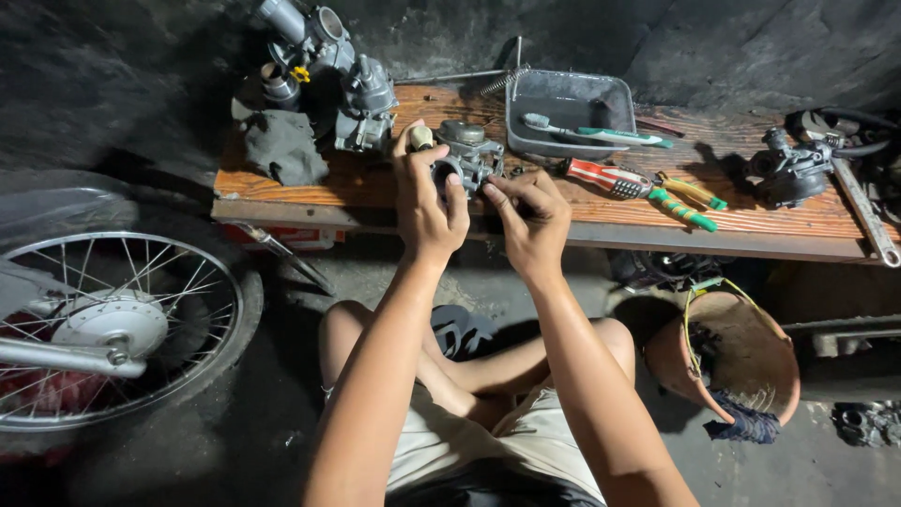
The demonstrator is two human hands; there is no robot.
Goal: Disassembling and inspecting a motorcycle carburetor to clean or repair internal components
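Left hand [427, 211] w/ closed grip on small grey metal carburettor [462, 160], held over front edge of wooden plank worktop [375, 183]. Right hand [530, 221] at 3 o'clock of it, fingers pinched shut; can't tell on what. Red-white striped screwdriver [601, 176] further at 3. Grey plastic tray [563, 108] w/ toothbrush [591, 131] at 1 o'clock.

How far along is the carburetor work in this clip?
Done: the carburetor is off any engine, with a second grey unit on the wooden bench. In hand: left hand grips it, right hand fingers work its side. Left: screwdrivers and the toothbrush in the tray lie idle.
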